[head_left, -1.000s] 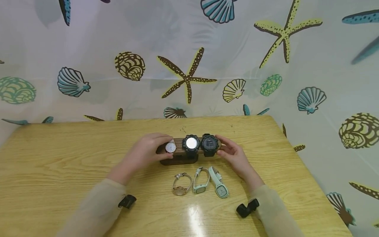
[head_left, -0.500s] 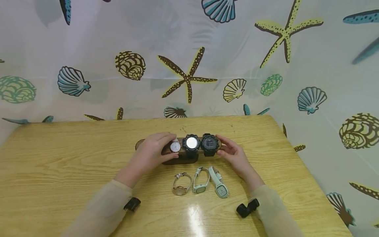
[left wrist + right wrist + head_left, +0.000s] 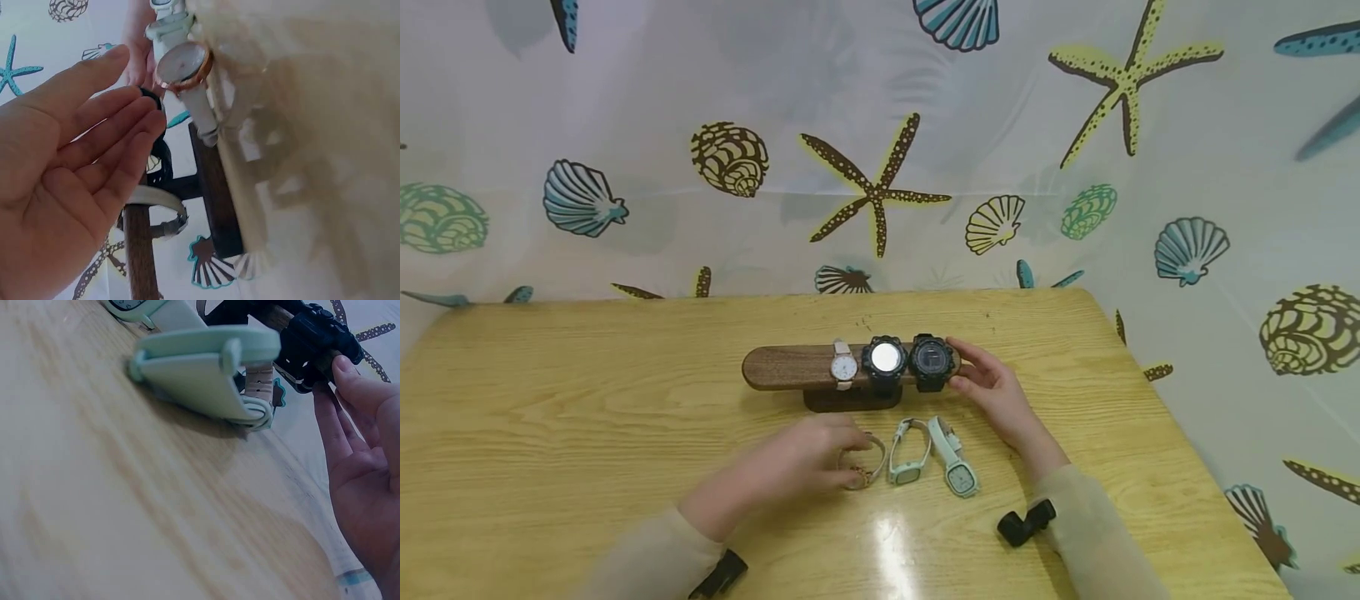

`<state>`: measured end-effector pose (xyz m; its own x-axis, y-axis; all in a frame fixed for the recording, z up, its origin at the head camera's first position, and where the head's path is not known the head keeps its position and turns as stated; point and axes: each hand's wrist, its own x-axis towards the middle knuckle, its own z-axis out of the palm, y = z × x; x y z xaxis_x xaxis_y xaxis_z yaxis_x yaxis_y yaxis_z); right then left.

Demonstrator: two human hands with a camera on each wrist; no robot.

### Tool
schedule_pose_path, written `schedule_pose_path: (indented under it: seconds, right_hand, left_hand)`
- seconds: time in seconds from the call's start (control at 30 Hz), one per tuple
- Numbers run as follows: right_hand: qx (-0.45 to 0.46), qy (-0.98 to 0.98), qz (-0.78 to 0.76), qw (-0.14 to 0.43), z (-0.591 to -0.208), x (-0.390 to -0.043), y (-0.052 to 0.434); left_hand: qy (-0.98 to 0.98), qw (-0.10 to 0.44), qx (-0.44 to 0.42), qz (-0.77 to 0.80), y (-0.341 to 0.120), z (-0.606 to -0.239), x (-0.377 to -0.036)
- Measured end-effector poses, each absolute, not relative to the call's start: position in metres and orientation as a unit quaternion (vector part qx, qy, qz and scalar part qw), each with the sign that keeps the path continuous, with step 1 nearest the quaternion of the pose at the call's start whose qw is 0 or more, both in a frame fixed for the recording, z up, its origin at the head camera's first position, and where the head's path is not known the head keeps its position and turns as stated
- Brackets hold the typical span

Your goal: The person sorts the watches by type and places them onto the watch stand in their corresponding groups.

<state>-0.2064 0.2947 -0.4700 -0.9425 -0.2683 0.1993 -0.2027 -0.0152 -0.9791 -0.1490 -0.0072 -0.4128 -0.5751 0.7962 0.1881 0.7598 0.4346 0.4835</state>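
Dark wooden watch stand [image 3: 786,367] bears white-strap watch [image 3: 844,367] at its middle, glare-lit black watch [image 3: 885,358] and darker black watch [image 3: 932,358] on its right half. Right hand [image 3: 996,400] pinches right end of stand between thumb and fingers. Left hand [image 3: 808,454] in front of stand, fingers loosely extended, thumb apart, grasping nothing. Rose-gold watch [image 3: 184,64] at its fingertips, before middle of stand; whether touched, cannot tell. Mint square watch [image 3: 907,473] and mint long-strap watch [image 3: 961,477] on table [image 3: 587,417], before stand's right half.
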Motion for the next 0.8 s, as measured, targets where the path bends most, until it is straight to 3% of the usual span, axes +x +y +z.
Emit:
schedule_pose_path:
  seconds: [0.13,0.53,0.7,0.8]
  right_hand:
    - [-0.166,0.703,-0.691,0.025,-0.47,-0.206,0.294]
    - [-0.173,0.7,-0.692,0.022,-0.469,-0.207,0.294]
    - [-0.175,0.698,-0.695,0.019,-0.47,-0.206,0.295]
    - [-0.176,0.697,-0.695,0.021,-0.471,-0.207,0.295]
  left_hand:
    - [0.848,0.077,0.448,0.272,-0.002,-0.419,-0.145]
    - [0.856,0.074,0.433,0.271,0.001,-0.418,-0.143]
    - [0.842,0.041,0.425,0.329,0.0,-0.398,-0.141]
    - [0.833,-0.015,0.407,0.374,-0.008,-0.384,-0.141]
